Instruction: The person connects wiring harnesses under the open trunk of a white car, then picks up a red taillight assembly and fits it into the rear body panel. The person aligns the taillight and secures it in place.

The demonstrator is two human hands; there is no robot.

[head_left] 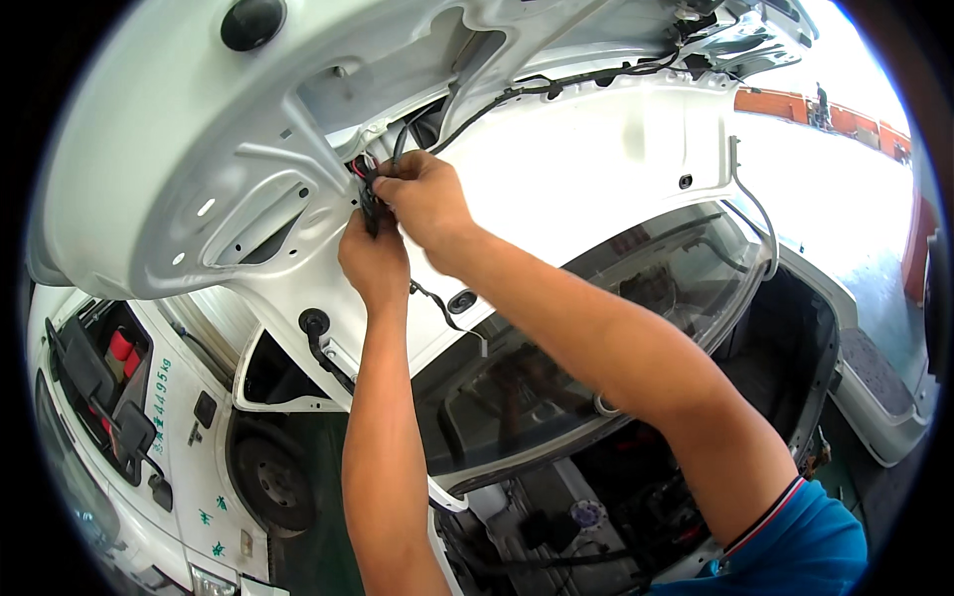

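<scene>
Both my arms reach up to the underside of a raised white trunk lid (556, 149). My left hand (374, 260) is closed around a dark wire bundle (369, 211) from below. My right hand (427, 202) pinches the upper part of the same bundle, just above the left. Thin red and white wires show beside the fingertips, near an opening in the lid's panel. A thicker black cable (399, 141) rises over the right hand. The fingers partly hide the bundle, so any connector in it cannot be made out.
A black harness (556, 87) runs along the lid's upper edge. Below hang a loose lead (447, 316) and a black grommet with a cable (314, 322). The rear window (556, 397) lies under my right arm. A white truck (149, 417) stands at the left.
</scene>
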